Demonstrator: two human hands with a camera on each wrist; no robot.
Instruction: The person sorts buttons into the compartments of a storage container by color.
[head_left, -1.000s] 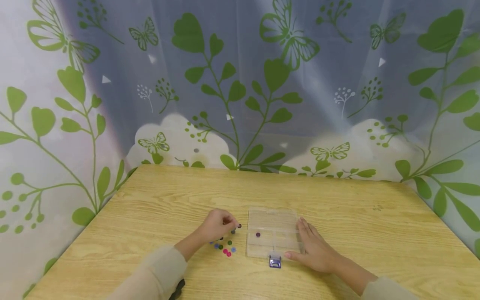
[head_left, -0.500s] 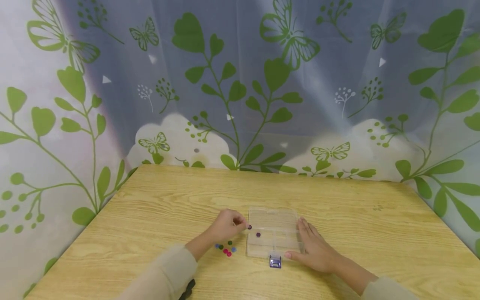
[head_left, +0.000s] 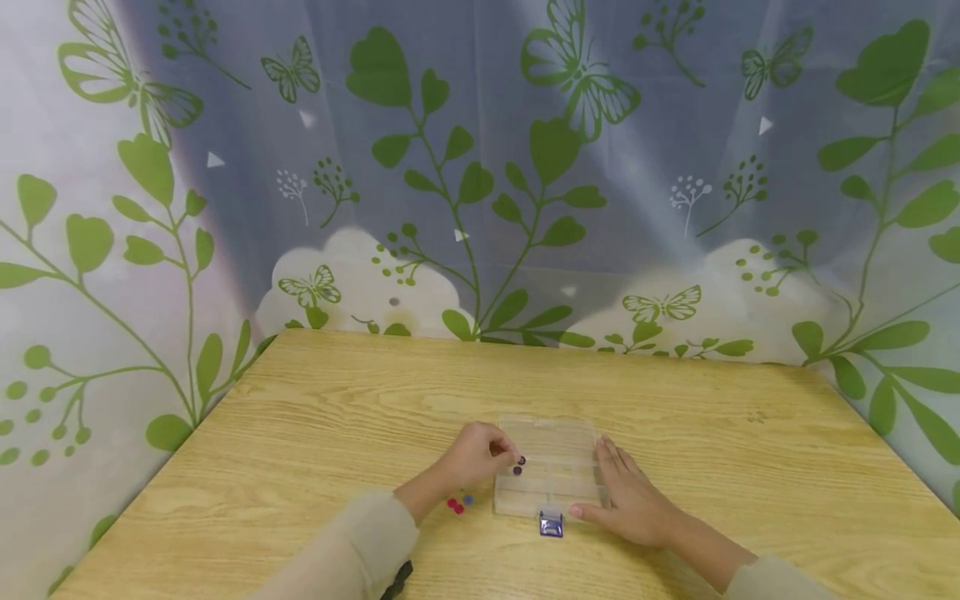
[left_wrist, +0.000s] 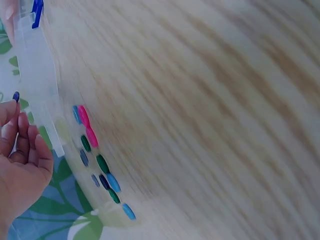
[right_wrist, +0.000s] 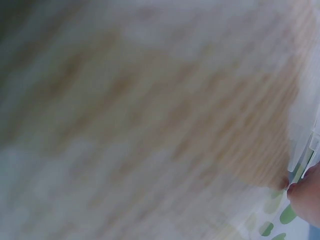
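Note:
A dark purple button [head_left: 522, 460] is pinched between the thumb and fingertips of my left hand [head_left: 480, 457], above the left part of a clear plastic divided box [head_left: 555, 435]. Just under it, a second dark button [head_left: 517, 472] lies in a left compartment. The left wrist view also shows the pinched button [left_wrist: 16, 96], held edge-on. My right hand [head_left: 636, 497] rests with extended fingers along the box's right side, its thumb near the front edge. At the front of the box sticks out a purple-blue latch [head_left: 551, 524].
Left of the box lie loose pink buttons [head_left: 455, 506] and a blue button [head_left: 468, 500]. In the left wrist view several more show, including a green button [left_wrist: 102, 163]; my left arm hides these from the head camera. A patterned curtain [head_left: 420, 167] hangs behind the wooden table [head_left: 337, 400].
My left hand has moved right with the dark button, from beside the loose buttons to over the box's left compartment. The right hand and the box have stayed put.

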